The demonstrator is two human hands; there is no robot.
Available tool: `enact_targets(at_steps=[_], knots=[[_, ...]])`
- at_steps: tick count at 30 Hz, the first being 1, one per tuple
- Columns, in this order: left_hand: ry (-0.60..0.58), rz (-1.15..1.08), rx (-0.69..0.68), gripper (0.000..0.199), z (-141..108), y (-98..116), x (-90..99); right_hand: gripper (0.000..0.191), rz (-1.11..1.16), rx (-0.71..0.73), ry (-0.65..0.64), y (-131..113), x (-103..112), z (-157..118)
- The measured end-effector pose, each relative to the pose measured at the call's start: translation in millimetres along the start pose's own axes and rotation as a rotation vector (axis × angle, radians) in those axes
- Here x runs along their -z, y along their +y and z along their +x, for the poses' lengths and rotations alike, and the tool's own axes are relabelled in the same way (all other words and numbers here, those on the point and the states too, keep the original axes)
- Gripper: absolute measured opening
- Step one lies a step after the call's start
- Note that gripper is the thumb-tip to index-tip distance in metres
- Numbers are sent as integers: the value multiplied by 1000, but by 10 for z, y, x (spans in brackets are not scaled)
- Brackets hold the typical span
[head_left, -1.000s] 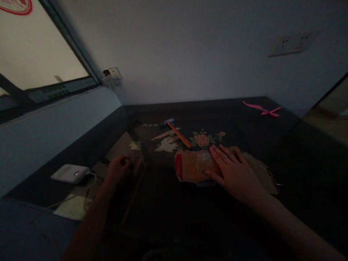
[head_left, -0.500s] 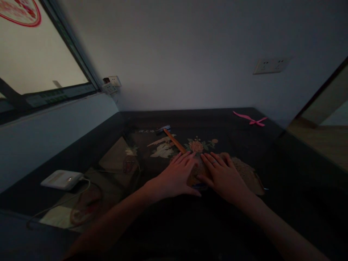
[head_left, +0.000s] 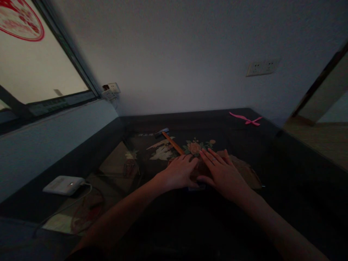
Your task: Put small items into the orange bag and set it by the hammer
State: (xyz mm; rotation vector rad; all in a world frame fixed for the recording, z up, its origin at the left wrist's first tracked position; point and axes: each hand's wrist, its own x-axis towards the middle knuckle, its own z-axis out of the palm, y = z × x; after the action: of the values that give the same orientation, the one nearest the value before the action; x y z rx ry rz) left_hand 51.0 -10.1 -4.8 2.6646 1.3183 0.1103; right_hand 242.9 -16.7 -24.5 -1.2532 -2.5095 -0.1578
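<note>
My left hand [head_left: 181, 172] rests palm down near the end of a hammer's wooden handle [head_left: 174, 143], its fingers now bent and close together; what lies under them is hidden. My right hand [head_left: 221, 174] lies flat with its fingers spread over a brown, irregular flat piece [head_left: 246, 172], which sticks out to the right. Between the hands a dark brownish object shows in part, too dim to make out. The hammer's metal head [head_left: 162, 133] points away toward the wall.
A white device [head_left: 63, 185] with a cable lies on the dark glossy table [head_left: 146, 120] at the left. A pink ribbon [head_left: 246, 119] lies at the back right. Wall sockets [head_left: 262, 67] are above, and a window is at the left.
My left hand's fingers have curled in from a flatter, more stretched pose. My right hand stays spread in nearly the same place. The view has shifted slightly.
</note>
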Motion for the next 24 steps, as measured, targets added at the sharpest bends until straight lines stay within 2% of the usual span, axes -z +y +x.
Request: enact_targets(at_steps=[3, 5, 7, 9, 13, 19, 24], knots=[[9, 17, -9, 60, -85, -70, 35, 65, 24, 36, 130, 47, 130, -129], [3, 31, -17, 55, -182, -173, 84, 48, 83, 98, 310, 77, 163, -266], [-25, 55, -17, 50, -272, -326, 149, 32, 158, 150, 441, 101, 130, -409], [-71, 82, 9, 47, -326, -517, 220, 26, 229, 150, 481, 112, 47, -517], [-158, 103, 138, 48, -308, -953, 361, 23, 374, 88, 381, 87, -107, -572], [-259, 145, 353, 52, -159, -1661, 540, 27, 447, 43, 257, 32, -176, -522], [-252, 225, 382, 52, -34, -2179, 638, 26, 495, 52, 133, -35, -308, -525]])
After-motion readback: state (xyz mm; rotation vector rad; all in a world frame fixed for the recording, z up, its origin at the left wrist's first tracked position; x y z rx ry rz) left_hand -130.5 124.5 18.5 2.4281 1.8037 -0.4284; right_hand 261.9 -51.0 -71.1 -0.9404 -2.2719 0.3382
